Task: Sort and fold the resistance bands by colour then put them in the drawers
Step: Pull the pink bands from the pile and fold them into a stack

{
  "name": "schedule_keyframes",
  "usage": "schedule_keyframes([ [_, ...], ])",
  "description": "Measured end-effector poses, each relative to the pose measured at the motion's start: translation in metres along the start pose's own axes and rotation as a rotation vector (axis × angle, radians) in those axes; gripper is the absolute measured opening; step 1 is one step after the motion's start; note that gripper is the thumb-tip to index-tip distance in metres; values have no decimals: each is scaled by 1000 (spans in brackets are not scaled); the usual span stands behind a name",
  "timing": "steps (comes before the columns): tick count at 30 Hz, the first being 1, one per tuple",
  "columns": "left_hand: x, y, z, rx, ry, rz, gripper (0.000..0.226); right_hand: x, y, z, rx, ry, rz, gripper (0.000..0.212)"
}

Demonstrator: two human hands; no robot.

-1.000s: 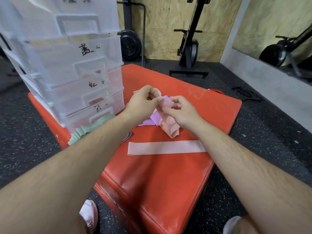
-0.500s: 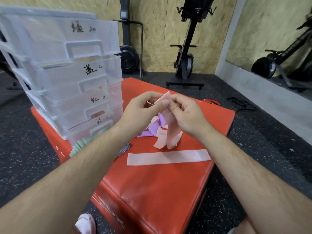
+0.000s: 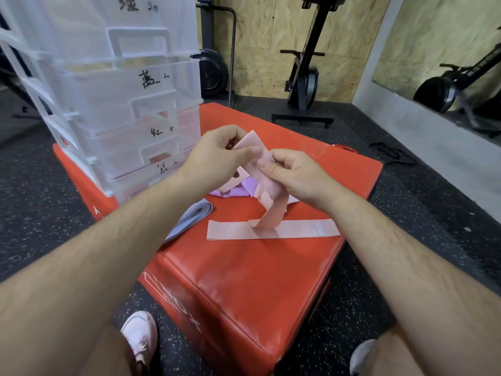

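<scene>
Both hands hold one pink resistance band [image 3: 267,202] lifted above the red padded box [image 3: 244,267]. My left hand [image 3: 217,156] pinches its upper end and my right hand [image 3: 292,172] pinches it just beside; the rest hangs down in a loop. A second pink band [image 3: 298,229] lies flat across the box in front. Purple bands [image 3: 238,189] lie bunched under my hands. A folded lavender-grey band [image 3: 189,218] sits by my left forearm. The clear plastic drawer unit [image 3: 122,104] with hand-written labels stands at the back left of the box.
Black rubber gym flooring [image 3: 379,294] surrounds the box. An exercise machine [image 3: 306,77] stands by the plywood wall behind, and a mirror [image 3: 447,63] is on the right. My shoes [image 3: 141,337] are at the box's near corner.
The pink band has been raised off the pile and now hangs longer, its lower end reaching the flat pink band. The camera has tilted down and closer.
</scene>
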State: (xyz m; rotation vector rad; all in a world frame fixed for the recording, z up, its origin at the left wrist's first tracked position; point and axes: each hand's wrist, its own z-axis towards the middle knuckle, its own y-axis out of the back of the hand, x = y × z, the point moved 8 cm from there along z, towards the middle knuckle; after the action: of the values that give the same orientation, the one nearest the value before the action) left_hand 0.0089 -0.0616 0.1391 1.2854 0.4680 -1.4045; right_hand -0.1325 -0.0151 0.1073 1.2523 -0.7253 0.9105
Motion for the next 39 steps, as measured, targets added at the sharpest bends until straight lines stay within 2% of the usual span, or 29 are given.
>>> schedule_keyframes([
  [4, 28, 9, 0, -43, 157, -120, 19, -10, 6, -3, 92, -82, 37, 25],
  [9, 53, 32, 2, -132, 227, -105, 12, -26, 26, -15, 196, -192, -19, 21],
  [16, 70, 30, -15, -137, 312, -90, 12, -51, 67, -37, 177, -311, -282, 25],
  [20, 75, 32, -21, -182, 330, 63, 20, -69, 96, -43, 81, -349, -505, 29],
  [25, 90, 31, -25, -169, 398, 83, 15, -88, 124, -55, -14, -372, -400, 17],
  [29, 117, 18, -30, -88, 517, 97, 14, -114, 126, -59, -64, -456, -250, 28],
  [32, 138, 12, -35, -42, 546, 205, 12, -134, 119, -61, -69, -498, -237, 33],
  [39, 157, -7, -41, 60, 398, 659, 5, -167, 100, -64, -31, -545, -367, 29],
])
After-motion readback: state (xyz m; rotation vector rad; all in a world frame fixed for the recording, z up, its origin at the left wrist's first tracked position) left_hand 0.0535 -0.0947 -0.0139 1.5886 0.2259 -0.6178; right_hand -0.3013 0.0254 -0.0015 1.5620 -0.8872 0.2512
